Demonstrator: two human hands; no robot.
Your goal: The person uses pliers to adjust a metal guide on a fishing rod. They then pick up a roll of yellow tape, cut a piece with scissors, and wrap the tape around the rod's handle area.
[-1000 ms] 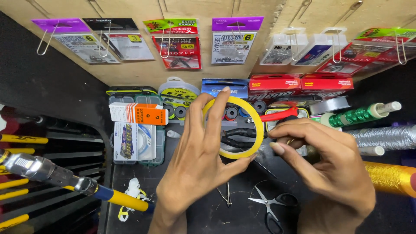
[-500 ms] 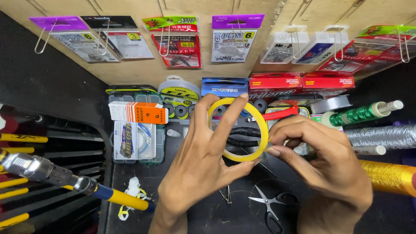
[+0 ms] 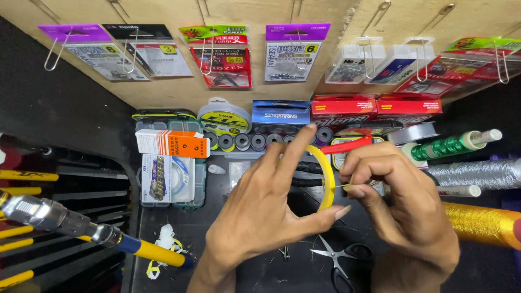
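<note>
A clear tackle box (image 3: 172, 202) sits at the left of the bench with a white line packet (image 3: 167, 178) and an orange-and-white carton (image 3: 172, 144) on its lid; its contents are hidden. Above the bench middle, the left hand (image 3: 266, 211) grips a yellow tape roll (image 3: 327, 176) between forefinger and thumb, fingers spread. The right hand (image 3: 399, 203) pinches the tape's loose end (image 3: 347, 186) just beside the roll. Scissors (image 3: 339, 259) lie below.
</note>
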